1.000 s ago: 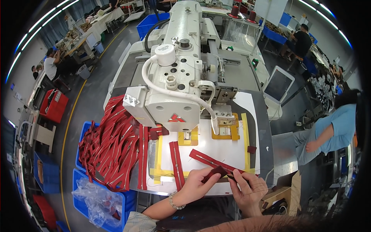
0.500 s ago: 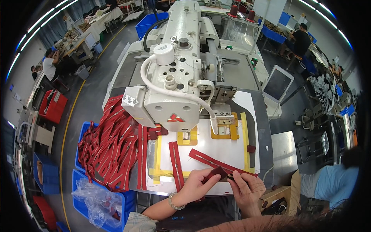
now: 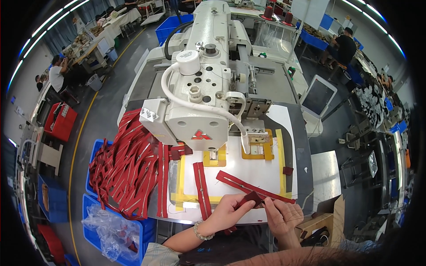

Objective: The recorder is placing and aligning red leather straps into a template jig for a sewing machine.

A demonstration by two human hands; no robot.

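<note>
Left hand point(image 3: 229, 211): pinching a dark red cloth patch point(image 3: 251, 197)
Right hand point(image 3: 282, 216): fingertips pinched near its edge, cannot tell on what
Good way: probably hold snug, pull gently

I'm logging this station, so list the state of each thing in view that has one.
Left hand, fingers closed on dark red cloth piece.
Right hand, fingers together at the cloth's edge; grip unclear.
Slanting zipper strip, laid out.
Zipper pile, loosely heaped.
Screen, dark.
Cardboard box, open.
Lower blue bin, holding crumpled clear plastic.
</note>
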